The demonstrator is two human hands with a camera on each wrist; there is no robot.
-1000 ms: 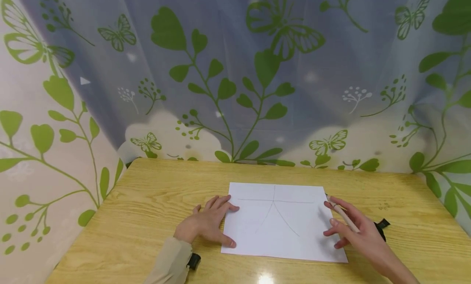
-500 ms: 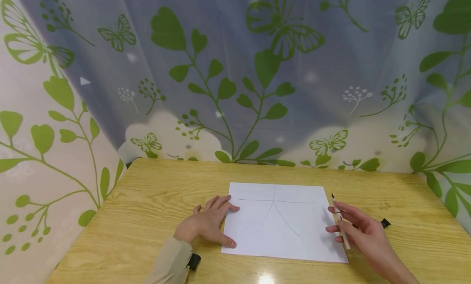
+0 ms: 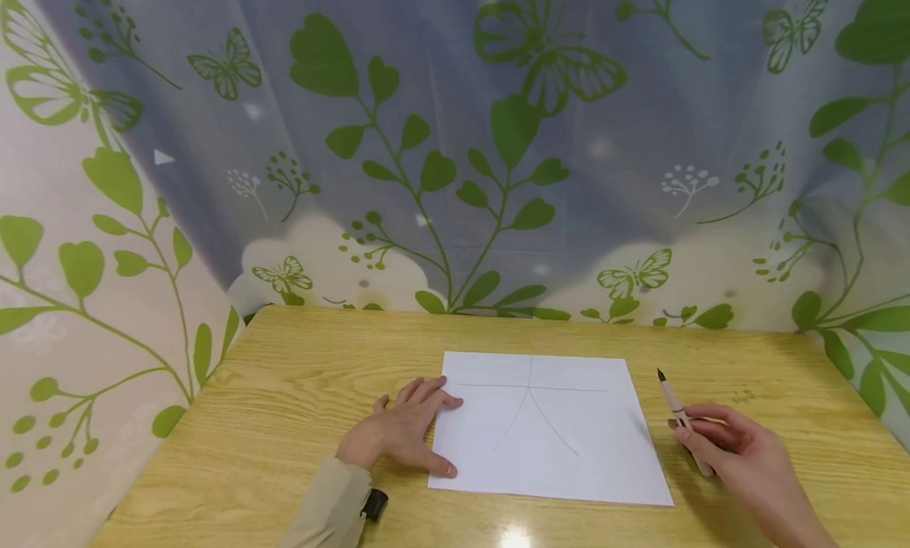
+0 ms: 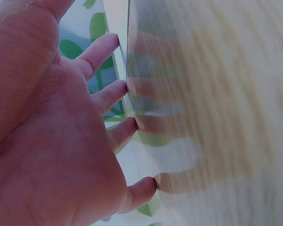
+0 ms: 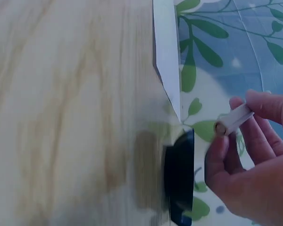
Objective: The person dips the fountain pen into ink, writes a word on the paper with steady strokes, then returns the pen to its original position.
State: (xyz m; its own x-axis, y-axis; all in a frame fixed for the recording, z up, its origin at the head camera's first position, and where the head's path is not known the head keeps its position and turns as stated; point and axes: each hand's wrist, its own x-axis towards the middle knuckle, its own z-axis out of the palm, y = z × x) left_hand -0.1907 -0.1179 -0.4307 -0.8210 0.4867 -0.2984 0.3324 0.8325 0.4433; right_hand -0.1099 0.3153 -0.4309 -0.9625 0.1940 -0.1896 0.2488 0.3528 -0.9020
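Observation:
A white sheet of paper (image 3: pixel 547 437) lies on the wooden table, bearing thin dark lines: a short vertical, a long horizontal and two strokes spreading downward. My left hand (image 3: pixel 405 429) rests spread at its left edge, thumb and forefinger on the paper. In the left wrist view, fingertips of the left hand (image 4: pixel 75 132) touch the surface. Right of the sheet, my right hand (image 3: pixel 753 457) pinches a pale pen (image 3: pixel 681 418) whose dark tip points away from me. The right wrist view shows the rear end of the pen (image 5: pixel 233 120) between thumb and fingers.
A black object (image 5: pixel 179 176), its kind unclear, stands on the table near the right hand; the head view does not show it. Behind the wooden table (image 3: pixel 320 366) hangs a curtain (image 3: pixel 455 177) with green leaves and butterflies. A black device (image 3: pixel 374 504) sits at the left wrist.
My right hand has moved right, off the paper's edge, and the pen has turned in its fingers so its tip shows. The left hand and the paper stay in place.

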